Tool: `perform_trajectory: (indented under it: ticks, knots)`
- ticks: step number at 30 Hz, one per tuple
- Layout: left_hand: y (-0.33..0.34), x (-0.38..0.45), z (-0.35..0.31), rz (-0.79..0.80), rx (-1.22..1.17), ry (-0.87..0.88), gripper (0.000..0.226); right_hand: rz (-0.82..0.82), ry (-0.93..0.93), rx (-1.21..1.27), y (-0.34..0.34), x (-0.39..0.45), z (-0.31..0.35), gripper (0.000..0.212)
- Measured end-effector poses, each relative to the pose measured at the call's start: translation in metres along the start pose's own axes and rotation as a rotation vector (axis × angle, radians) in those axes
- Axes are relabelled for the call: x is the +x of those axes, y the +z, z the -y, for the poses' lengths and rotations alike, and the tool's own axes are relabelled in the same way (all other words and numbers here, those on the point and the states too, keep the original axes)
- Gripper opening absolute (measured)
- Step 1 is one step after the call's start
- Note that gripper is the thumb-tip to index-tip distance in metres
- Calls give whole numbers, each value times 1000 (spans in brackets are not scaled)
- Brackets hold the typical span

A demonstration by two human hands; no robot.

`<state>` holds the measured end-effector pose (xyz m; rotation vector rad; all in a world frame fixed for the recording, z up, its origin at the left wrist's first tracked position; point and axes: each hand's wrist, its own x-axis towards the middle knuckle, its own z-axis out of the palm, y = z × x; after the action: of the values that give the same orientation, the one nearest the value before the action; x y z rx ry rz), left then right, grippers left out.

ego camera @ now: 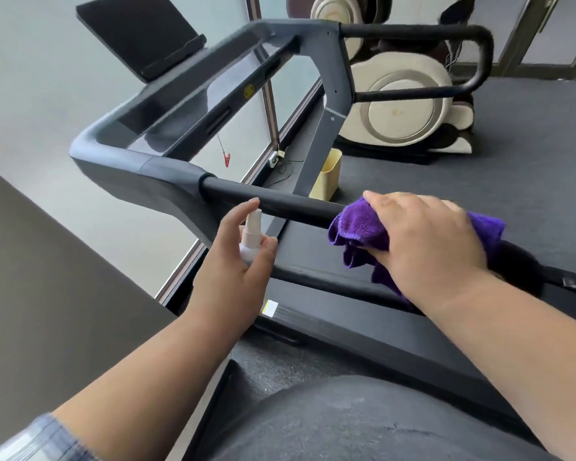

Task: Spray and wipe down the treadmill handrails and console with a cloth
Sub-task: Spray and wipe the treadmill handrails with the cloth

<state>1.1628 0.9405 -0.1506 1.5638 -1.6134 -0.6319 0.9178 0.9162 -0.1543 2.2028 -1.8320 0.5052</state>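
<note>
Cloth [356, 232], one, gripped on handrail [273, 202] by right hand [423, 241]; left hand [236, 261] fingers grip one spray bottle [251, 236].

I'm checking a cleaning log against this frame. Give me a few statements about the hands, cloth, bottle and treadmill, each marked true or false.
1. The right hand presses a purple cloth onto the near handrail. True.
2. The left hand holds a green sponge. False: it holds a white spray bottle.
3. The cloth lies on the console. False: it is on the near handrail.
4. A dark screen stands above the console. True.
5. A pale yellow bin sits on the floor beyond the treadmill. True.
</note>
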Motion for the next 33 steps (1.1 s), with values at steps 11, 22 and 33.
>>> perform_trajectory:
  ticks: [11,22,33]
  knots:
    - [-86,52,75,-43,-53,58,47,-210,-186,-77,73,90,157,55]
    - [-138,75,103,-44,-13,78,41,-172,-399,475,106,76,208,74]
    - [-111,126,57,286,358,287,57,44,-222,644,75,-12,174,87]
